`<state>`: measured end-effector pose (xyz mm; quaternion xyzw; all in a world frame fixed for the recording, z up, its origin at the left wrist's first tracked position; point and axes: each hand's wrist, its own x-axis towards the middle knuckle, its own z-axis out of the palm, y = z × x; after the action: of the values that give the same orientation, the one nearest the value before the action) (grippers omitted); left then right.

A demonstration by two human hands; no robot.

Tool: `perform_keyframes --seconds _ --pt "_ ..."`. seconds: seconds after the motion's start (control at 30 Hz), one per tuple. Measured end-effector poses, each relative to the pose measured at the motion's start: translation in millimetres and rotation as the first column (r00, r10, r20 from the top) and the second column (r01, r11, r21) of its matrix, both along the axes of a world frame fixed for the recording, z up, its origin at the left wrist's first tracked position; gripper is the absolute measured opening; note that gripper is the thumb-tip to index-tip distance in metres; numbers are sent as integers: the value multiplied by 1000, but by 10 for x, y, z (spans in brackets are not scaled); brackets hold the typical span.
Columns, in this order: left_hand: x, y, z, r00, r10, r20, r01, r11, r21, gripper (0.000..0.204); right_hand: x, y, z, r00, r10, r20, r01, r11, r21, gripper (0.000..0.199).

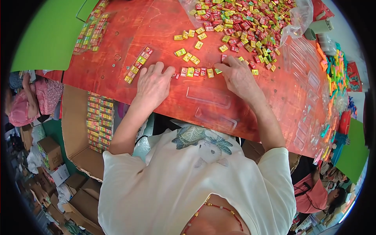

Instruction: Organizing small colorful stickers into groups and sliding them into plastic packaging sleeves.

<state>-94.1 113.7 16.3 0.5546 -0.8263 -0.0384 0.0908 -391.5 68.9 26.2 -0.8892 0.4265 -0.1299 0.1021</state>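
Note:
A short row of small red and yellow boxes [190, 72] lies on the red table between my hands. My left hand [154, 84] rests at the row's left end, its fingers curved down and slightly apart, the index finger by the endmost red box. At the other end, the fingertips of my right hand [239, 78] pinch a small green box [218, 71], just beside a yellow one. Left of my left hand lies a filled strip of small boxes [138, 65]. Two clear plastic trays [207, 97] lie on the table nearer my body.
A large heap of small boxes [246, 23] spills from a clear bag at the back. Clear trays [303, 62] line the right side. Filled strips [92, 32] lie far left; a cardboard carton [76, 129] with more stands below. Another person [311, 194] is at lower right.

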Motion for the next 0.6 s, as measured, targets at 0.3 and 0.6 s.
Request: perform_keyframes --seconds 0.3,0.6 --pt "-60 23 19 986 83 -145 -96 992 -82 32 78 79 118 997 -77 -7 77 997 9 37" --pt "-104 13 -21 994 -34 -102 25 996 -83 41 285 41 127 999 -34 2 34 995 -92 29"
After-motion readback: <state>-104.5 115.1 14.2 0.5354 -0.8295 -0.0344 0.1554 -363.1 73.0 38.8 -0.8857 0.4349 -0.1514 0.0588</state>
